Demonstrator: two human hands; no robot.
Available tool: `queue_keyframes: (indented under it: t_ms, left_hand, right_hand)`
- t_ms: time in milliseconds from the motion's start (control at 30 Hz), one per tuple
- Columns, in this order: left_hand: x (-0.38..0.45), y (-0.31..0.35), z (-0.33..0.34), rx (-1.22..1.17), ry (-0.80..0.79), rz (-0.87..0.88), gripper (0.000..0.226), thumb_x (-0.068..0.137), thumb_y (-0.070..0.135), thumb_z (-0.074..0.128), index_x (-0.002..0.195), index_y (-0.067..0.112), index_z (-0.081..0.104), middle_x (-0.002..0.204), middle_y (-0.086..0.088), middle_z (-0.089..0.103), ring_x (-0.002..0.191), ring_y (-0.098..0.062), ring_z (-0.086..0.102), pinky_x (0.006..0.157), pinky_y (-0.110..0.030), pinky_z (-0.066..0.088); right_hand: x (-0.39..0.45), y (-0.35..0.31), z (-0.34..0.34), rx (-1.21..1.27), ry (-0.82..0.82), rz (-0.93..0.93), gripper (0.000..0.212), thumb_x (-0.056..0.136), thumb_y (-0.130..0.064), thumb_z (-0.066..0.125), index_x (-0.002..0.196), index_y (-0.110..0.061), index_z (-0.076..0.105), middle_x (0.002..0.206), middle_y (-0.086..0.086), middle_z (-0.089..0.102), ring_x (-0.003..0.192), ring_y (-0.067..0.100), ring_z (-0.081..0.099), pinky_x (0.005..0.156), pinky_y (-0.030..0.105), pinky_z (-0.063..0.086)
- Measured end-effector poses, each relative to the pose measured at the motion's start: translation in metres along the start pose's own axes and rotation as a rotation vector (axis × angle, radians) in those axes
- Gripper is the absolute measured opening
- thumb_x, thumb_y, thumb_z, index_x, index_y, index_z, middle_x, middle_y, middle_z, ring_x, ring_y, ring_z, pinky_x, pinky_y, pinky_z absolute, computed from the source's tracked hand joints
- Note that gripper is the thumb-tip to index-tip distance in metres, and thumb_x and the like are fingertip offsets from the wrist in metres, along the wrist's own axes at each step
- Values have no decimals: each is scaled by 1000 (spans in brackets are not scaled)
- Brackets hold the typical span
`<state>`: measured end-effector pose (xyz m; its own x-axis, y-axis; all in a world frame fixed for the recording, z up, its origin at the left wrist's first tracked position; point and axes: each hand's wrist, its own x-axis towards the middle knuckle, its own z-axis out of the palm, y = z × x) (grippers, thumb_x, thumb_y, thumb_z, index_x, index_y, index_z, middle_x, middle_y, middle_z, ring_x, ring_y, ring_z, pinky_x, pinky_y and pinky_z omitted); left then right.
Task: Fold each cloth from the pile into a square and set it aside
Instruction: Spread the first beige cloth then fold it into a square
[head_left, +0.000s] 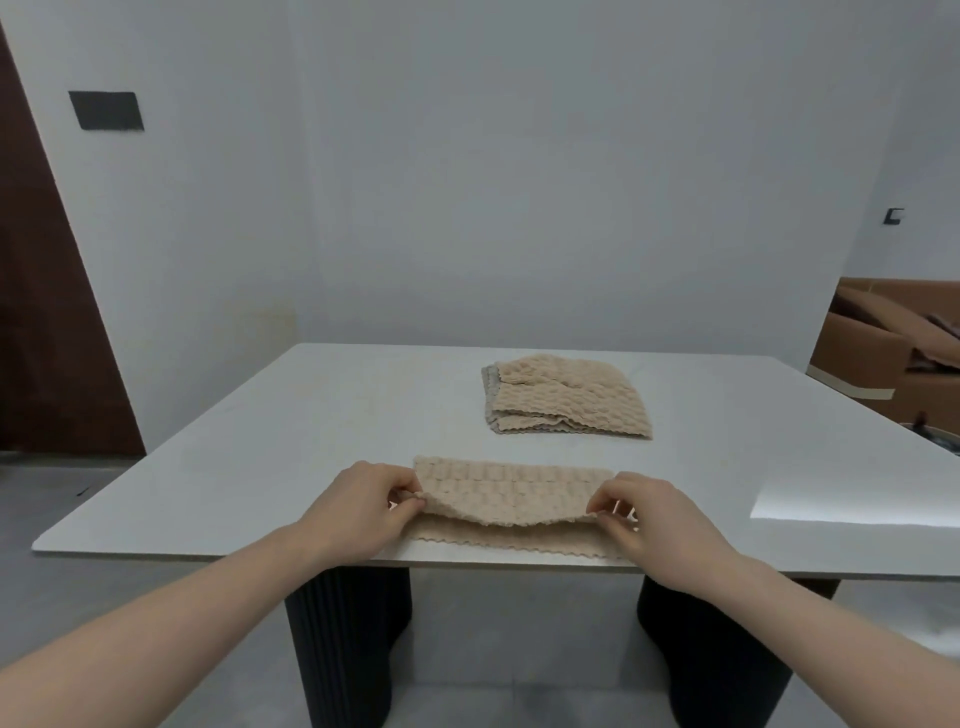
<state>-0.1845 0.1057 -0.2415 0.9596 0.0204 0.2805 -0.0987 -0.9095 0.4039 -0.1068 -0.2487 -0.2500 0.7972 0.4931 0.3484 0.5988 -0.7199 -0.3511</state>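
A beige textured cloth (511, 493) lies at the near edge of the white table (260, 441), folded over on itself into a long strip. My left hand (363, 506) pinches the left corner of its upper layer. My right hand (641, 512) pinches the right corner of that layer. The held edge is lifted slightly above the lower layer, whose wavy hem shows beneath. Farther back, right of centre, sits a pile of cloths (566, 402), beige on top with a grey one showing at its left edge.
The table stands on dark ribbed legs (348, 634) over a grey floor. A brown sofa (893, 353) is at the far right. A dark door (47, 312) is at the left. A bright patch of light (852, 499) lies on the table's right side.
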Motion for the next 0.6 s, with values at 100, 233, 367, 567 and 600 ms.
queue_keyframes:
  t_ms: [100, 233, 367, 567, 600]
  left_hand:
    - [-7, -3, 2, 47, -38, 16, 16, 95, 42, 62, 88, 33, 74, 85, 22, 72, 85, 1, 65, 81, -28, 53]
    - [-14, -3, 5, 120, -111, -19, 27, 94, 50, 57, 102, 33, 77, 104, 19, 74, 99, -5, 67, 90, -31, 54]
    - [-14, 16, -4, 100, -53, -80, 29, 90, 51, 52, 101, 37, 75, 112, 23, 69, 106, -4, 62, 93, -30, 50]
    - [26, 47, 27, 110, -98, 61, 54, 98, 52, 41, 146, 31, 52, 159, 6, 43, 146, -16, 36, 121, -36, 27]
    - [33, 50, 39, 150, -142, 75, 59, 100, 54, 38, 153, 31, 42, 166, 4, 31, 152, -19, 26, 125, -38, 20]
  right_hand:
    - [-8, -1, 4, -8, -24, 6, 11, 92, -27, 66, 88, -38, 67, 89, -20, 62, 84, 2, 60, 78, 30, 52]
    - [-16, -2, 9, -9, -94, 29, 8, 90, -33, 65, 90, -38, 71, 93, -20, 63, 88, 0, 61, 80, 28, 52]
    - [-17, -10, 6, 20, -54, 79, 8, 85, -41, 64, 84, -38, 72, 93, -23, 64, 90, -3, 60, 82, 26, 51]
    - [20, -28, 24, 46, -3, 92, 33, 96, -39, 56, 127, -35, 65, 142, -15, 54, 133, 9, 48, 113, 31, 37]
    - [28, -31, 30, 21, -43, 109, 42, 99, -41, 52, 139, -32, 58, 154, -9, 44, 143, 14, 39, 119, 32, 30]
